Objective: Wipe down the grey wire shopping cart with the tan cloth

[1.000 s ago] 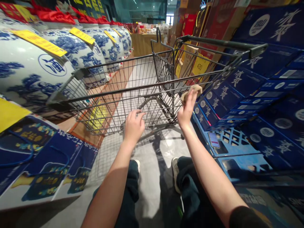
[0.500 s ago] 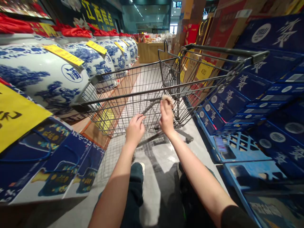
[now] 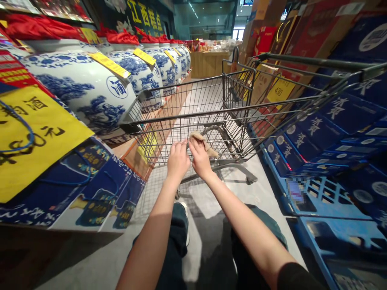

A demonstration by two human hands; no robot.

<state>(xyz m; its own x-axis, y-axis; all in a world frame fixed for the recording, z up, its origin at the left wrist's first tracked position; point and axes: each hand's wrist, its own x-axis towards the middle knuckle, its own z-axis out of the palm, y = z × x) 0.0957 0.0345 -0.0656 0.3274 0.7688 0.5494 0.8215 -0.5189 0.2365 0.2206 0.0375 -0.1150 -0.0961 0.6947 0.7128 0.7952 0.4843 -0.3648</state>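
A cloth (image 3: 212,153) was held in the loosely curled right hand (image 3: 200,157), at the near side of the cart (image 3: 193,115), probably bunched for easy gripping. The left hand (image 3: 178,160) was set just left, half-curled, perhaps for steadying; whether anything was gripped could not be told.

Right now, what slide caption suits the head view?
Right hand holding a soft beige cloth beside a black wire shopping cart, left hand close by.
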